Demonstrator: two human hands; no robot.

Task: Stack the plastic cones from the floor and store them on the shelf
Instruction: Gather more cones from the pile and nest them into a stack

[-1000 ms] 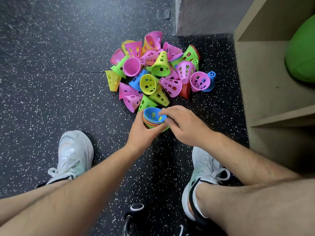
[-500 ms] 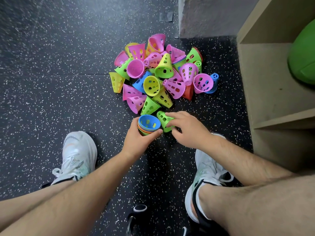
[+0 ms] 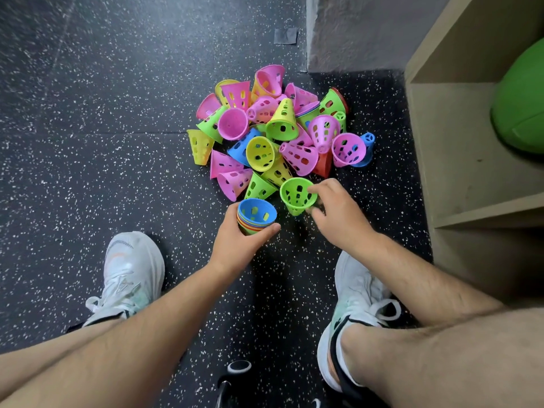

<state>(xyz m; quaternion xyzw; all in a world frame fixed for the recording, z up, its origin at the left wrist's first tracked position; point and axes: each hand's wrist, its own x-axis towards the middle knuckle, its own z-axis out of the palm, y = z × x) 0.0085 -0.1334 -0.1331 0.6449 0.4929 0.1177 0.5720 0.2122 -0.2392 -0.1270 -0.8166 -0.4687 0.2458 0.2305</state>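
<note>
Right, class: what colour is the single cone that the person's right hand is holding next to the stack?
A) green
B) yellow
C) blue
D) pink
A: the right hand grips a green cone at its rim, beside the blue-topped stack in the left hand.

Left hand (image 3: 238, 245) gripping nested stack of perforated plastic cones, blue on top (image 3: 255, 215), right hand (image 3: 338, 214) pinching single green perforated cone (image 3: 296, 195), loose multicoloured cone pile (image 3: 276, 134) on speckled black floor (image 3: 88, 142)
</note>
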